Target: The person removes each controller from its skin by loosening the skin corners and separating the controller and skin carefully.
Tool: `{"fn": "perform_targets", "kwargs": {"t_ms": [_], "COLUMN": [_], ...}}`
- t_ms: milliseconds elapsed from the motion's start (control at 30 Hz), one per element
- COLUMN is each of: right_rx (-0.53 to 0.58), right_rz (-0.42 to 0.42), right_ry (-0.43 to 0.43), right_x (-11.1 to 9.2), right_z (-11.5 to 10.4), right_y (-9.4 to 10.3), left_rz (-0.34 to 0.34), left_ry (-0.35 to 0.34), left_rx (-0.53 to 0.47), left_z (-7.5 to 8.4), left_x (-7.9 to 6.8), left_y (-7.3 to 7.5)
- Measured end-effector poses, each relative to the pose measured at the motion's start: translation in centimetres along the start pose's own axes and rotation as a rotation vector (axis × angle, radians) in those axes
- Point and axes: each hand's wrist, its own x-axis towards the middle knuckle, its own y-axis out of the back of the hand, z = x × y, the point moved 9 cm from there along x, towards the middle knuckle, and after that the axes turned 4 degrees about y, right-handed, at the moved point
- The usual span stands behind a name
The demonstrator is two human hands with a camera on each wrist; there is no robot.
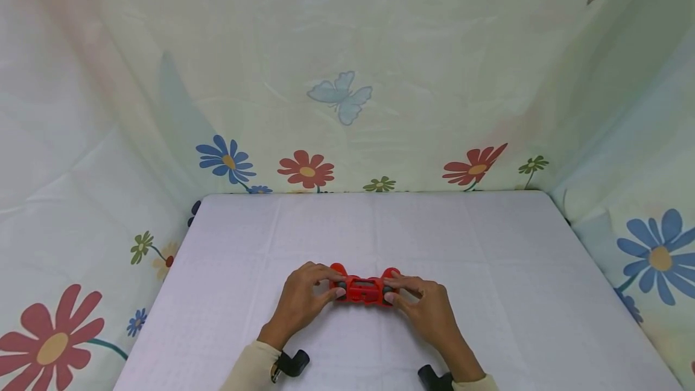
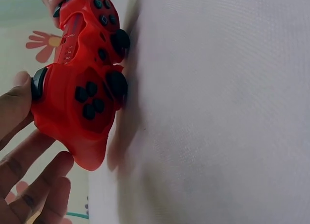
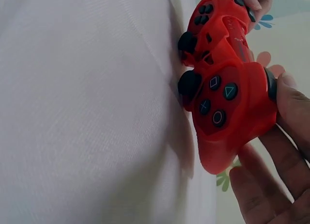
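A red game controller (image 1: 365, 289) with black buttons and two black thumbsticks is held between both hands over the white table. The left hand (image 1: 305, 295) pinches its left end, thumb at the black shoulder button (image 2: 38, 83) and fingers behind. At the other end, the right hand (image 1: 429, 309) pinches it the same way, its thumb (image 3: 292, 100) against the shoulder button. In both wrist views the thumbsticks point toward the tabletop and lie close to it. The symbol buttons (image 3: 217, 99) show on the right half, the direction buttons (image 2: 89, 100) on the left.
A white cloth covers the table (image 1: 488, 294). Behind and beside it hang pale curtains (image 1: 423, 65) printed with flowers and a blue butterfly (image 1: 342, 97). Black wrist cameras (image 1: 293, 364) are strapped at the cuffs of the light sleeves (image 1: 251, 367).
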Motion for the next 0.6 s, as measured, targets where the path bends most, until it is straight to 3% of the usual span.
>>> {"fn": "perform_targets", "kwargs": {"t_ms": [433, 600], "right_rx": [-0.066, -0.069], "right_rz": [0.013, 0.026], "right_ry": [-0.074, -0.055], "right_x": [-0.07, -0.06], "right_z": [0.02, -0.32], "right_y": [0.08, 0.26], "left_rz": [-0.069, -0.068], "left_ry": [0.034, 0.037], "left_rx": [-0.026, -0.036], "left_z": [-0.29, -0.36], "left_x": [0.24, 0.26], "left_y": [-0.34, -0.41]}}
